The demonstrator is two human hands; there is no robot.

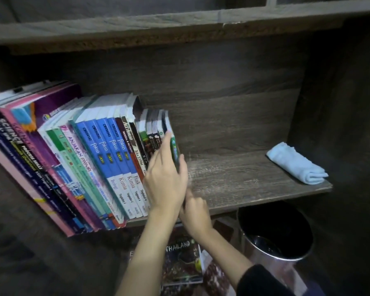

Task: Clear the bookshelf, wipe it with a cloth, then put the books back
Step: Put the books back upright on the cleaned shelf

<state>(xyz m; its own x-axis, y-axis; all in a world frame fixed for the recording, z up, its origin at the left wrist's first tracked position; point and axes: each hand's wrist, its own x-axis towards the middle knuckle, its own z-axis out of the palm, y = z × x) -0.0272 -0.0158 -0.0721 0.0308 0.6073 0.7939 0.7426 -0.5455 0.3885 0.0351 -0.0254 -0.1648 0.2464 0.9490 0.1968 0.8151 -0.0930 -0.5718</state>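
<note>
A row of books [98, 154] leans left on the dark wooden shelf [244, 184], filling its left half. At the row's right end stands a small dark green book [174, 146]. My left hand [165, 180] grips it, fingers along its left side and thumb on its right. My right hand [195, 212], fingers curled, holds the same book's lower end at the shelf's front edge; part of that grip is hidden behind my left hand. A folded light blue cloth [297, 165] lies on the shelf's far right end.
The shelf board between the books and the cloth is bare. Below the shelf stands a round metal bin [276, 238] with a dark inside. More books, one marked THAILAND [182, 261], lie on the floor beneath my arms. Another shelf board [179, 30] runs overhead.
</note>
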